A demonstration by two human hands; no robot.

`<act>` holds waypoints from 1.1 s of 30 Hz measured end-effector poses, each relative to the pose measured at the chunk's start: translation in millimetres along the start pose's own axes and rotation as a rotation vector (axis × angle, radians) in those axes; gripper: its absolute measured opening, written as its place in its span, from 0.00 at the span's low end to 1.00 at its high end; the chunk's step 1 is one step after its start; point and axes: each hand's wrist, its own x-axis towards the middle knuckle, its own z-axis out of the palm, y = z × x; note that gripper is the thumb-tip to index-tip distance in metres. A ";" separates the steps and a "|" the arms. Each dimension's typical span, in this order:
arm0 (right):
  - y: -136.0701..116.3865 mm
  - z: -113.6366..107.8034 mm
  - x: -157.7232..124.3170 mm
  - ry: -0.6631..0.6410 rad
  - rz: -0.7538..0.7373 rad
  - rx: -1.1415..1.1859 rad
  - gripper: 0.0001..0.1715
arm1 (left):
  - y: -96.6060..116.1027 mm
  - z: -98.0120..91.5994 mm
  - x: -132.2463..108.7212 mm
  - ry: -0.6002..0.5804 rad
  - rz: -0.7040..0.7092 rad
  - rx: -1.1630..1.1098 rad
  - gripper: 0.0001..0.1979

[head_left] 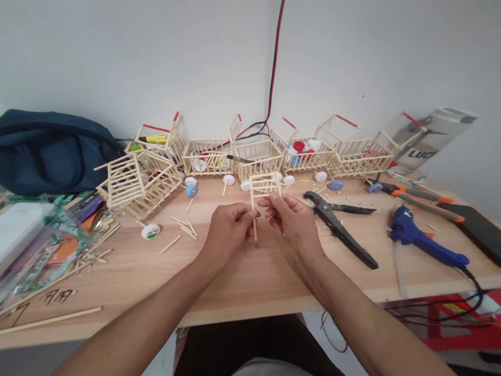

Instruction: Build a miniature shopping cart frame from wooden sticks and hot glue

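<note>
Left hand [230,229] and right hand [296,222] pinch a stick frame [252,196] (the left, apparently, at one side).

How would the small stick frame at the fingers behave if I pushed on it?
The stick frame is probably light for its size, being thin sticks with open gaps. It should feel stiff rather than floppy, as the sticks look straight. Its slender joints may be fragile under a sideways push.

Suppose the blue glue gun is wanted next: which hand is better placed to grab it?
Probably the right hand: the glue gun lies on that side of the table, whereas the left hand is farther off and would reach past it. Both hands are on the small stick frame.
</note>
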 end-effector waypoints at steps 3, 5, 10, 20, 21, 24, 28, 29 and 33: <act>-1.1 0.8 -0.2 0.001 0.002 -0.001 0.18 | 1.2 0.2 -0.3 0.000 -0.011 -0.010 0.17; -0.7 1.1 -0.2 -0.005 -0.007 -0.006 0.18 | 1.2 0.7 -0.7 -0.001 -0.015 -0.010 0.17; 2.4 0.6 0.6 -0.012 -0.016 0.005 0.17 | -0.2 2.1 -1.1 -0.008 -0.030 -0.031 0.16; 5.0 1.1 1.3 -0.010 -0.016 0.003 0.18 | 0.9 1.2 -1.9 -0.004 -0.020 -0.012 0.17; 5.2 1.3 1.3 -0.010 -0.017 0.003 0.18 | 0.6 1.1 -1.8 -0.006 -0.016 -0.011 0.17; 5.2 1.5 1.4 -0.006 -0.011 -0.007 0.18 | 0.3 1.3 -1.2 -0.004 -0.021 -0.014 0.17; 5.3 0.7 1.8 -0.006 -0.014 -0.007 0.18 | 1.0 1.8 -0.4 -0.003 -0.033 -0.028 0.17; 5.6 0.5 2.0 -0.007 -0.013 -0.004 0.18 | 1.2 2.0 -0.3 -0.004 -0.034 -0.032 0.17; 6.8 0.1 2.6 -0.007 -0.016 0.001 0.17 | 1.0 2.5 -0.4 -0.006 -0.037 -0.047 0.17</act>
